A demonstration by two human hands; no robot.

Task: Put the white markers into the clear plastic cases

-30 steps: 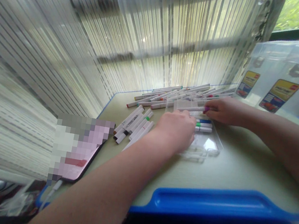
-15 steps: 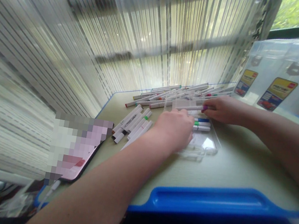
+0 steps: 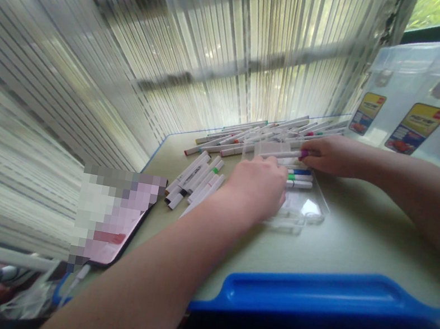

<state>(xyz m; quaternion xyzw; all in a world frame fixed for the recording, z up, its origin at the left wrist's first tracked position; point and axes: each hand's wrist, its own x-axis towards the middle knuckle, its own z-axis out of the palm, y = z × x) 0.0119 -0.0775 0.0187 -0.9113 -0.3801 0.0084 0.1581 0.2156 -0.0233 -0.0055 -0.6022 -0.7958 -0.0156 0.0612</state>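
A clear plastic case lies on the table with a few markers inside, among them ones with green and blue bands. My left hand rests over the case's left part, its fingers curled and their tips hidden, so what it grips is unclear. Beyond it, my right hand pinches the purple end of a white marker held above the case's far side. Several white markers lie side by side left of my left hand. Behind the case spreads a loose pile of markers.
A phone in a pink case with a cable lies at the table's left edge. Large translucent storage boxes stand at the back right. The table's blue rim runs along the front; a striped curtain hangs behind.
The view has shifted slightly. Both hands keep nearly the same places, with the purple-ended marker still in my right hand.
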